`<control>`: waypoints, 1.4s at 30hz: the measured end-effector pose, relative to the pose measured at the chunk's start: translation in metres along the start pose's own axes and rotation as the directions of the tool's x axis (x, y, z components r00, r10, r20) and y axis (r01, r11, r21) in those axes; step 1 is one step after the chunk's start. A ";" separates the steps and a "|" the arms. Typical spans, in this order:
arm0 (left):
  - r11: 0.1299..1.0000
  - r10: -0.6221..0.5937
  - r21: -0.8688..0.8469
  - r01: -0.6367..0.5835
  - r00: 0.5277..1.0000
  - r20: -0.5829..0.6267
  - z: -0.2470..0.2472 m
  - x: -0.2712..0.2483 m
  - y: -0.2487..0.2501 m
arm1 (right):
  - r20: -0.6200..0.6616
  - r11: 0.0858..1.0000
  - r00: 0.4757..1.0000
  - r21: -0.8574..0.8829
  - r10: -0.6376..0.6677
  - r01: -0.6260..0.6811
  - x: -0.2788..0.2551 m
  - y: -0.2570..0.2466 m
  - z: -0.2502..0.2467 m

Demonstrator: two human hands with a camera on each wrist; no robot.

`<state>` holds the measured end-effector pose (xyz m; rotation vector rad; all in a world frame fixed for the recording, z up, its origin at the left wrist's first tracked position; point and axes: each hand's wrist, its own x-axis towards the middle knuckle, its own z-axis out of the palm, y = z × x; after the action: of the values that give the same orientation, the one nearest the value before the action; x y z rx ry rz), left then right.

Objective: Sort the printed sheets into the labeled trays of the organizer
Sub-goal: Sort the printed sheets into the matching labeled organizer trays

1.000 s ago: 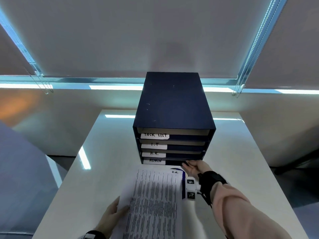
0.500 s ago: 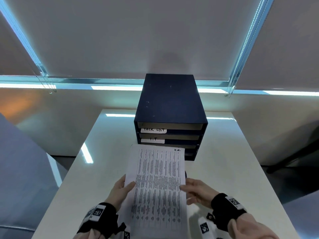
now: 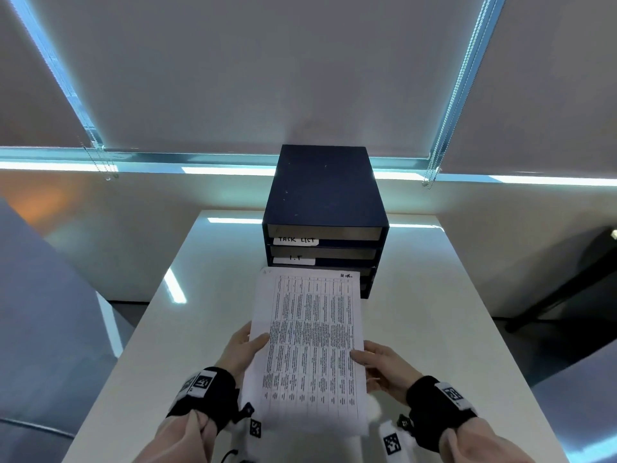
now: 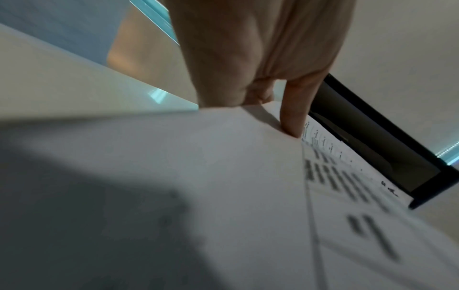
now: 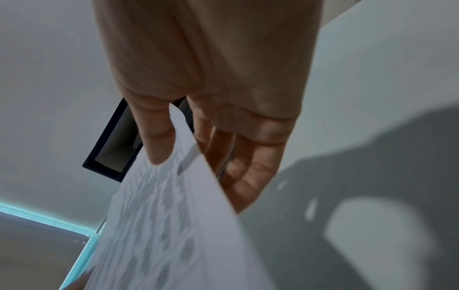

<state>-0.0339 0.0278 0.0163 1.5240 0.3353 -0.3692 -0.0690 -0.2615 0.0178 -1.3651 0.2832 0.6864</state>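
The printed sheet point(image 3: 309, 349) hides the organizer's point(image 3: 325, 188) two lower trays; its table text is unreadable.

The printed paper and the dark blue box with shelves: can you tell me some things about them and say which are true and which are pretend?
1. Both hands hold the white printed sheet. True: left hand, right hand.
2. The dark blue tray organizer sits on the floor. False: it stands on the white table.
3. The top tray label reads TASK LIST. True.
4. The sheet lies inside a tray. False: it is held in front of the organizer.
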 end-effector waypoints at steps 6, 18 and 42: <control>1.000 -0.023 0.021 0.023 1.000 0.014 0.009 -0.002 0.012 | -0.060 0.990 0.998 0.138 -0.006 0.014 -0.006 0.030 0.007; 0.973 -0.185 0.146 0.179 0.982 0.031 0.022 -0.013 0.012 | -0.338 0.986 0.927 0.083 0.161 -0.141 0.028 0.045 -0.030; 0.995 -0.055 -0.086 0.051 0.997 -0.046 0.047 0.055 0.001 | -0.280 0.985 0.949 0.137 0.143 -0.108 0.075 -0.037 -0.046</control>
<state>0.0154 -0.0209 -0.0052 1.4446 0.4254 -0.3564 0.0204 -0.2863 -0.0042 -1.3387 0.6401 0.5635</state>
